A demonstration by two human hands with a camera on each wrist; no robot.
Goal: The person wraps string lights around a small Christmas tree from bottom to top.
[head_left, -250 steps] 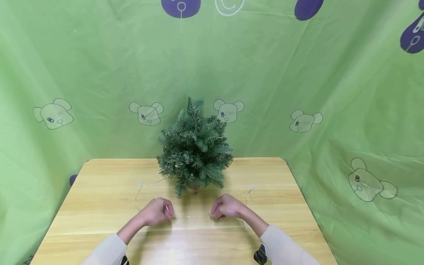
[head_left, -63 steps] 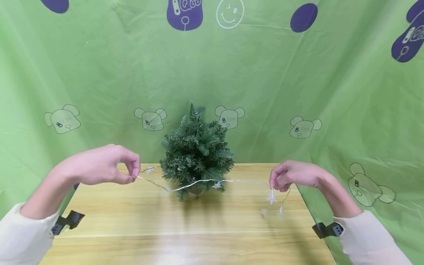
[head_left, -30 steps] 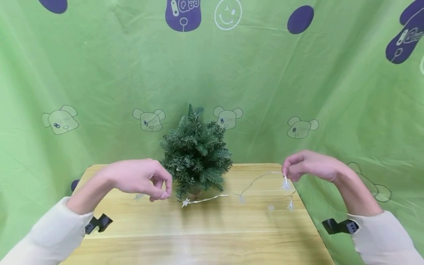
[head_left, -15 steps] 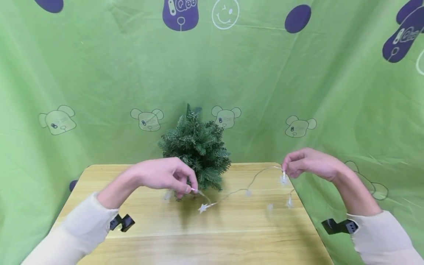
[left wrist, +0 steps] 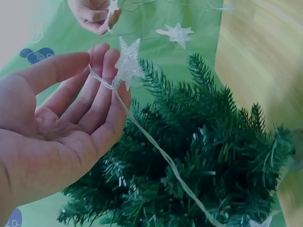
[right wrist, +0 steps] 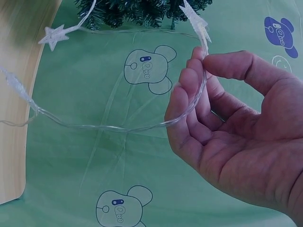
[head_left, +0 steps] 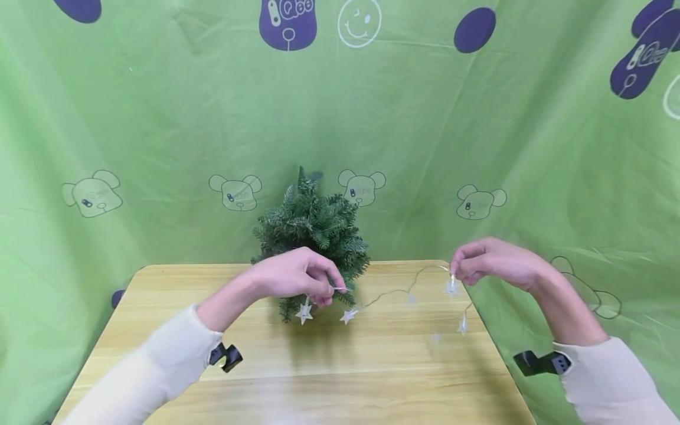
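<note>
A string of clear star-shaped lights (head_left: 347,317) hangs between my two hands above the table. My left hand (head_left: 289,274), in front of the small green artificial Christmas tree (head_left: 313,221), pinches the wire between thumb and fingertip. In the left wrist view a clear star (left wrist: 129,61) dangles beside those fingertips, and the wire runs down past the branches. To the right, my right hand (head_left: 496,264) pinches the wire just by another star (head_left: 451,287). The stretch between the hands sags, and more stars trail below the right hand. The left hand hides part of the tree's lower branches.
The tree stands toward the back of a light wooden table (head_left: 372,383) with rounded far corners. Green printed cloth (head_left: 414,136) hangs behind and at both sides. Dark wrist-worn cameras (head_left: 542,362) sit at both cuffs.
Both hands have risen from the tabletop with the string lights and spread apart. Since then the left hand has moved right, in front of the tree, slackening the wire; the right hand stays nearly still.
</note>
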